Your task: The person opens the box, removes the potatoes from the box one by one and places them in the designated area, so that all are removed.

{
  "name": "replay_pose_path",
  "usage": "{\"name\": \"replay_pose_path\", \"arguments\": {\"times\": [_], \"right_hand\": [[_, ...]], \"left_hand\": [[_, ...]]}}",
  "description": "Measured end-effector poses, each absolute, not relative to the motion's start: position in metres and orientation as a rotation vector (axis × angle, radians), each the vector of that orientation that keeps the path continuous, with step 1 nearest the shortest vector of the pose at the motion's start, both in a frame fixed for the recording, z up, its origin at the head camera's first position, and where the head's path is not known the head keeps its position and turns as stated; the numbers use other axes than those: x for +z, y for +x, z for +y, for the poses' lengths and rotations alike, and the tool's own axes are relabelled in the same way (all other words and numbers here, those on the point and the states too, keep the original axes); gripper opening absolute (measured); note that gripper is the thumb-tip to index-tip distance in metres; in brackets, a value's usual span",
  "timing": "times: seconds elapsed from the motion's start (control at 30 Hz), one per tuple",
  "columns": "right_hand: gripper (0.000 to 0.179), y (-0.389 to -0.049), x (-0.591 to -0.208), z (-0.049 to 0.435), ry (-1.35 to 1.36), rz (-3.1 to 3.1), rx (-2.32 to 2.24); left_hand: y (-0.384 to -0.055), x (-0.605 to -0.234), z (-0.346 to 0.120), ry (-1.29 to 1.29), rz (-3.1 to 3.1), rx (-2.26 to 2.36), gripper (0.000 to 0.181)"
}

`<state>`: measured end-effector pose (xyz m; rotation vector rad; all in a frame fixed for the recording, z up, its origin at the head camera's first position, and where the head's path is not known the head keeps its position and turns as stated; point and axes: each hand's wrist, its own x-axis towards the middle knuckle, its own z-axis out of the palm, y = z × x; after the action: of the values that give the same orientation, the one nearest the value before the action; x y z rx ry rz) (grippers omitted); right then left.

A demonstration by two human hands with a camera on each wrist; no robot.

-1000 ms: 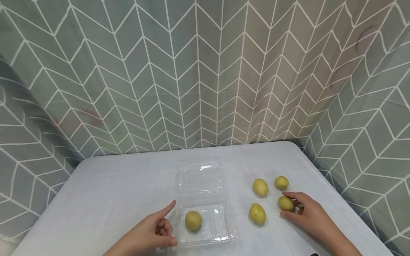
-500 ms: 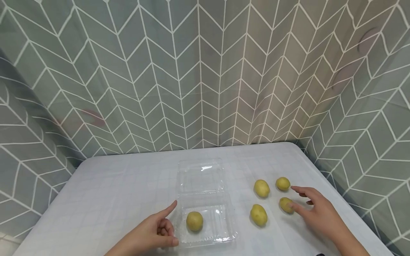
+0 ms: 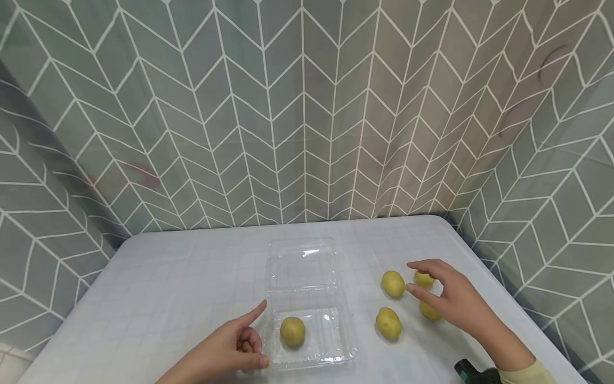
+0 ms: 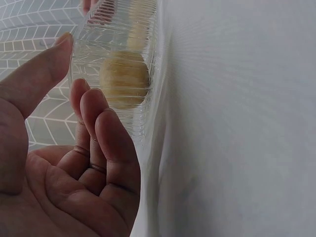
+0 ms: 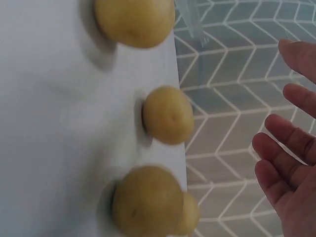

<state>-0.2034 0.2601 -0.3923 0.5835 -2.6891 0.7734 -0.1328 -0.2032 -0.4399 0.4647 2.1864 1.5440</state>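
A clear plastic clamshell box (image 3: pixel 326 341) lies on the table with its lid (image 3: pixel 303 272) laid back. One round yellow potato (image 3: pixel 292 332) sits in the base's left part. My left hand (image 3: pixel 235 344) is at the box's left side, thumb and straight index finger at its edge, the other fingers loosely bent. Several potatoes (image 3: pixel 388 324) lie to the right of the box. Over the two rightmost, partly covering them, hovers my right hand (image 3: pixel 453 298), fingers spread and holding nothing. The right wrist view shows a potato (image 5: pixel 168 115) apart from those fingers (image 5: pixel 269 182).
A white cloth covers the table (image 3: pixel 182 288). Grey-green patterned curtains (image 3: pixel 316 117) stand behind it and along both sides. A black device (image 3: pixel 475 373) sits at the right wrist beside a pale yellow sleeve (image 3: pixel 527 373).
My right hand has let go of the nearer of the rightmost potatoes, risen and moved away from the body over the pair. The left hand has stayed at the box.
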Motion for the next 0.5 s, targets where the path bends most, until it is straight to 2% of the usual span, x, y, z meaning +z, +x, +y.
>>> {"name": "replay_pose_path", "arguments": {"times": [0.23,0.5], "right_hand": [[0.036,-0.214,-0.388,0.222,0.808,-2.642,0.850],[0.035,-0.210,-0.397,0.183,0.986,-2.618,0.923]], "left_hand": [[-0.131,-0.441,-0.204,0.460,2.181,1.566,0.101],[-0.133,-0.443,-0.206,0.501,2.213,1.544,0.101]]}}
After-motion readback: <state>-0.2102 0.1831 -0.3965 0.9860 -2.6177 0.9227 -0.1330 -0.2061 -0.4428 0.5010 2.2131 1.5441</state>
